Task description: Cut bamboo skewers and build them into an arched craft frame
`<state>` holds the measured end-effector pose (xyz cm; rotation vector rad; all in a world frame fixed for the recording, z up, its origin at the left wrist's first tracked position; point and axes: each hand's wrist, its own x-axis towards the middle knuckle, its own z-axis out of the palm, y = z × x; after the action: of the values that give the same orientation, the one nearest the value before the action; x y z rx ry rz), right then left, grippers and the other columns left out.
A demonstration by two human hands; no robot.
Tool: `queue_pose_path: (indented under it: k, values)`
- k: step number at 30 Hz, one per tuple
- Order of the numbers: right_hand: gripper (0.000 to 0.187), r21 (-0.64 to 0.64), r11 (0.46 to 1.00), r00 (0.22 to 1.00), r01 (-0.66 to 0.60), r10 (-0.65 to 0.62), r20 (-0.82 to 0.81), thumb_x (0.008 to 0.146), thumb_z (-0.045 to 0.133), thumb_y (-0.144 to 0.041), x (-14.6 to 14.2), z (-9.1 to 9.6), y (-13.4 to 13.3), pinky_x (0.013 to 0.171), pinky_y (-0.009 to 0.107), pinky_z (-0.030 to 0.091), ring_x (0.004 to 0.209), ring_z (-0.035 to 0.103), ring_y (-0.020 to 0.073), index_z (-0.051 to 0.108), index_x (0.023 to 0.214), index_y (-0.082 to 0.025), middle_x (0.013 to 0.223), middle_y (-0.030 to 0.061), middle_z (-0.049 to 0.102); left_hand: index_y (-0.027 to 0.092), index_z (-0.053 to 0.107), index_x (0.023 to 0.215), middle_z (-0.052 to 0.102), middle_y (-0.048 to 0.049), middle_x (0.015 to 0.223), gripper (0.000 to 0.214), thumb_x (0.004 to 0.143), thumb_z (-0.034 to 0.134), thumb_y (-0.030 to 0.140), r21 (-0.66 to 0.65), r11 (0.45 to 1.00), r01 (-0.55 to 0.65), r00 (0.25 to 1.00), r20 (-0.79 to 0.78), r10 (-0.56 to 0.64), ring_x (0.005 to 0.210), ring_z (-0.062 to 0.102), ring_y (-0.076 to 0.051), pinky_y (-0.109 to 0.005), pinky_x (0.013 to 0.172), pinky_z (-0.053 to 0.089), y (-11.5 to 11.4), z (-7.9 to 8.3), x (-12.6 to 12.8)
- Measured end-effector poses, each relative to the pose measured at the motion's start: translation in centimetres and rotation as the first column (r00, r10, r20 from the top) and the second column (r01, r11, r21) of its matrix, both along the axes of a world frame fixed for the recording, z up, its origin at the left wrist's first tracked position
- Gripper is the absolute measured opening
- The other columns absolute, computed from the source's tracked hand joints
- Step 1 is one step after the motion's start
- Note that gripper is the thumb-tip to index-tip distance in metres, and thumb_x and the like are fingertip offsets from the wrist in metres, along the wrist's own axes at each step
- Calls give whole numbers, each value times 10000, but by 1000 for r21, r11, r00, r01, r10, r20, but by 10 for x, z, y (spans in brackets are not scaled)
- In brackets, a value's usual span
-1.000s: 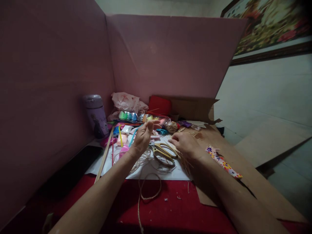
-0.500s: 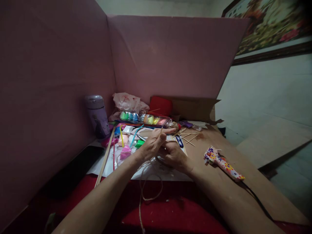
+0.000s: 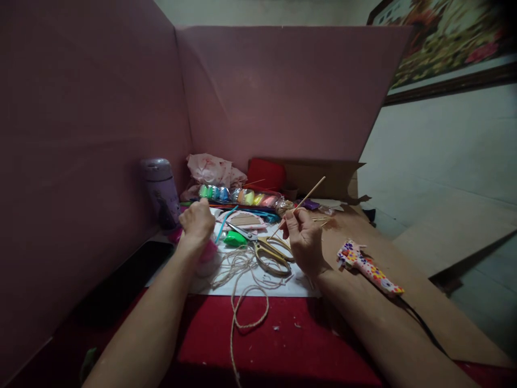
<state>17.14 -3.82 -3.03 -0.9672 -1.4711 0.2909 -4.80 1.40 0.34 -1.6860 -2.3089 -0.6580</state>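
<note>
My right hand pinches a thin wooden stick that slants up to the right. My left hand is closed over the clay packets on the left; whatever its fingers hold is hidden. Between the hands lie gold-handled scissors on white paper, blades pointing up-left. Loose jute twine coils beside them and trails over the red cloth. Beyond the blades sits a card arch with a pale patterned rim. A green clay packet is near the blades, and a blue strip stands beside my left hand.
A floral glue gun with a black cord lies on cardboard at right. At left are a purple bottle and a dark flat object. A row of coloured clay lies at the back, before pink panels.
My hands, together before, have parted: the left moved left over the packets, the right slightly right and up with the stick. The scissors and card arch have come into view.
</note>
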Motion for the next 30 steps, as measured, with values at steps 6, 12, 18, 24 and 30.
queue_pose_path:
  k: [6,12,18,24,30]
  values:
    - [257,21,999,999,34,-35,24,908,419,-355,1,0,0,514,234,381,521,476,108,478,712,-199,604,-14,522,101,676,995,646,-220,1057,333,735,468,111,-231,963,-140,990,-41,134,966,616,-332,-398,687,482,12,4,-33]
    - [269,19,1000,996,23,-25,82,906,422,-363,1,-1,-1,510,230,377,537,501,116,474,699,-199,599,-4,536,86,661,1039,626,-239,1096,355,728,493,127,-275,956,-100,995,-14,100,993,606,-334,-409,730,490,16,-6,-39]
    - [273,7,1000,993,24,-24,119,900,435,-358,0,0,-4,491,217,358,524,486,110,471,681,-200,599,-6,529,88,674,997,639,-243,1042,316,738,501,139,-207,971,-117,992,13,123,947,622,-320,-380,708,496,18,-10,-38]
    - [269,27,999,985,28,-33,172,902,433,-347,-1,-1,-5,484,214,349,528,485,109,479,681,-200,614,-3,524,94,678,963,648,-225,971,302,774,444,119,-87,986,-143,990,-28,141,906,629,-323,-389,689,486,13,-2,-31]
    - [265,29,999,984,45,-49,169,909,416,-355,-1,-2,-4,500,226,373,539,501,122,495,705,-205,616,3,536,91,622,978,592,-185,979,291,812,390,149,272,960,-69,987,-124,106,810,633,-291,-366,643,457,-13,15,-6]
